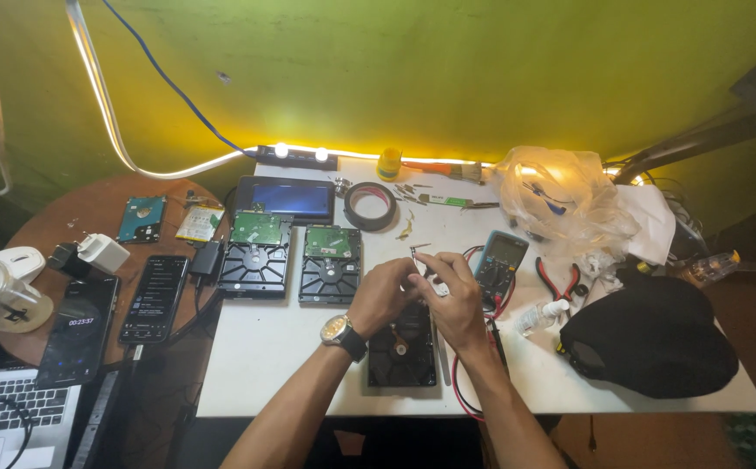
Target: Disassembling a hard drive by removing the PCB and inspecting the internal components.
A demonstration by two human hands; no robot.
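Note:
My left hand (384, 295), with a wristwatch (340, 334) on its wrist, and my right hand (454, 295) meet above a black hard drive (402, 350) lying on the white table (265, 356). The right hand's fingertips pinch a small thin metal piece (416, 253) that sticks up near the thumb. The left hand's fingers curl against the right hand; what it holds is hidden. Two more hard drives (256, 254) (331, 264) lie circuit-board side up to the left.
A multimeter (499, 261) with red leads, red-handled pliers (557, 280), a small bottle (541, 316), a black cap (651, 334), a tape roll (371, 205), a tablet (287, 197) and a plastic bag (560, 200) crowd the table. Phones (156, 298) and a laptop (13, 412) sit left.

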